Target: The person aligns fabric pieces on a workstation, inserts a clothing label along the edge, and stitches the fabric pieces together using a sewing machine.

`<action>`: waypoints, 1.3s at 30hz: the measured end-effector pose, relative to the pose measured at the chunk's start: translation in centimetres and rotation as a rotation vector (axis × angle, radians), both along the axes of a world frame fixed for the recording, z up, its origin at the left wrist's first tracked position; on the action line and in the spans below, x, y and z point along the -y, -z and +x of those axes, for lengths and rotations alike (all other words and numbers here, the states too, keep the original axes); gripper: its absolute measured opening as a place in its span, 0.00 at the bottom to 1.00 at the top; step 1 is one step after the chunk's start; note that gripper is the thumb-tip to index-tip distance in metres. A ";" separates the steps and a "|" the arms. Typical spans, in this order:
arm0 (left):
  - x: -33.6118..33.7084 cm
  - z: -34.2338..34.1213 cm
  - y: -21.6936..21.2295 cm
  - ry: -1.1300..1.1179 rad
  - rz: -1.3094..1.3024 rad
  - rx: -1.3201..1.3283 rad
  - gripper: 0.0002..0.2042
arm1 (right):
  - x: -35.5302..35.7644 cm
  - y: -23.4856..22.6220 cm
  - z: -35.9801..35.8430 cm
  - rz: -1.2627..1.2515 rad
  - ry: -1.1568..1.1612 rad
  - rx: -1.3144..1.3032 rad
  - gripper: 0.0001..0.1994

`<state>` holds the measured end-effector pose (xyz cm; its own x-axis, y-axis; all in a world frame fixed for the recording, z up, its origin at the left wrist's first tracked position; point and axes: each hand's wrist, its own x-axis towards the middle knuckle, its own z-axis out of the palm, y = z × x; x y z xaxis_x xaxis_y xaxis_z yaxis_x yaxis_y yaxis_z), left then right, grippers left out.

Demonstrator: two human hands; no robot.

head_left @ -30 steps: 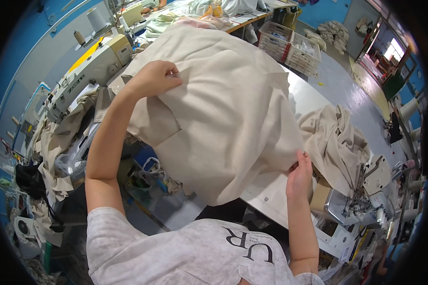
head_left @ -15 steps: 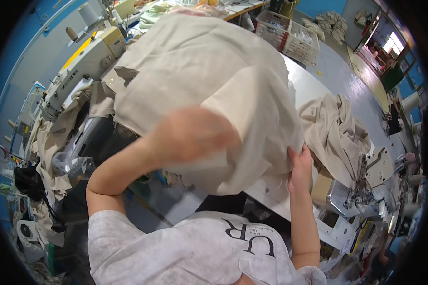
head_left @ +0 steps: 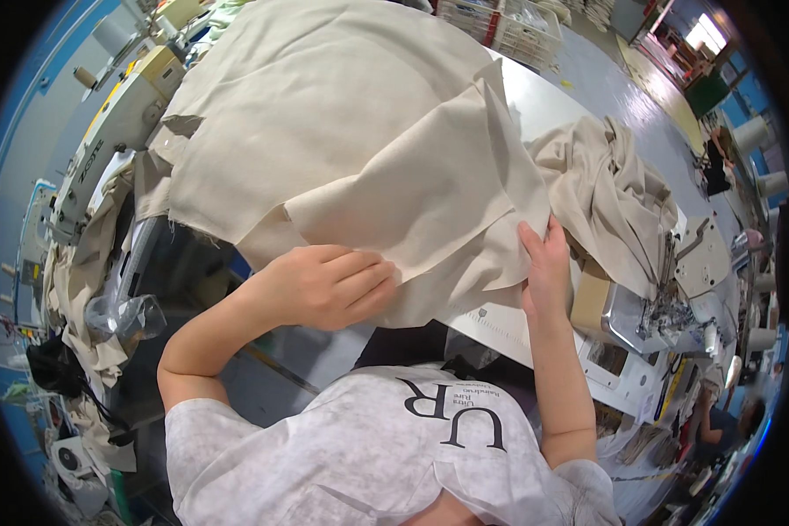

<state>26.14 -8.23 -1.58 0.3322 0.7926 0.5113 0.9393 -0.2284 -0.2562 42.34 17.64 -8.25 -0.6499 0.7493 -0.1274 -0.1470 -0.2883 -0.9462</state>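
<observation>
A large beige fabric piece [head_left: 316,131] spreads over the white table in front of me. One part of it is folded over into a flap [head_left: 412,193], creased and lying towards me. My left hand [head_left: 329,285] is closed at the fabric's near edge, its fingers curled over the cloth, the fingertips partly hidden. On the right side, my right hand [head_left: 545,267] pinches the fabric's edge between thumb and fingers. The cloth between both hands hangs a little over the table's near edge.
Crumpled beige fabric [head_left: 605,175] lies to the right, beside a sewing machine [head_left: 697,254] and a brown cardboard box [head_left: 590,300]. Another sewing machine [head_left: 105,149] stands at the left, near a clear plastic bag [head_left: 127,316]. Crates [head_left: 526,35] stand at the back.
My left hand, blurred in motion before, has come down and left to the near edge. The fabric's raised fold now lies flatter as a flap. My right hand keeps its hold.
</observation>
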 end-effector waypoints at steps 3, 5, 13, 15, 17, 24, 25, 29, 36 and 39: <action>0.7 0.0 -0.5 -0.002 -0.035 0.005 0.07 | 0.6 -0.9 -0.1 0.054 0.047 -0.001 0.29; 0.8 -0.1 -0.7 0.036 0.026 -0.036 0.04 | 0.3 -1.1 0.0 0.055 0.058 0.011 0.29; 1.0 -0.5 -1.7 0.049 0.088 -0.069 0.02 | 0.1 -1.5 0.0 0.059 0.081 -0.058 0.28; 1.2 -1.1 -1.9 0.041 0.060 -0.086 0.03 | 0.2 -1.7 -0.5 0.114 0.089 -0.086 0.30; 1.4 -1.5 -3.1 0.108 -0.227 0.107 0.07 | 0.6 -2.4 -0.9 0.192 0.118 -0.077 0.30; -3.2 3.5 -6.4 0.204 0.163 0.225 0.23 | 5.4 -8.3 2.4 0.853 -0.801 0.058 0.18; -3.3 4.1 -6.5 0.205 0.179 0.218 0.23 | 5.8 -10.2 2.5 1.185 -0.881 -0.205 0.15; -1.9 4.4 -6.5 0.187 -0.437 0.416 0.33 | 7.0 -11.4 3.0 0.801 -1.100 -0.047 0.16; 1.6 2.5 -9.9 0.175 -0.497 0.509 0.15 | 7.3 -14.2 3.5 0.895 -0.895 0.085 0.20; 2.9 1.6 -12.2 0.150 -0.287 0.432 0.10 | 5.7 -12.6 2.9 1.074 -0.936 0.158 0.18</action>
<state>27.78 -11.16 10.57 0.2599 0.8805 0.3964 0.8970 -0.3722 0.2386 45.22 11.90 4.33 -0.9819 -0.1612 0.0999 -0.1806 0.6340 -0.7520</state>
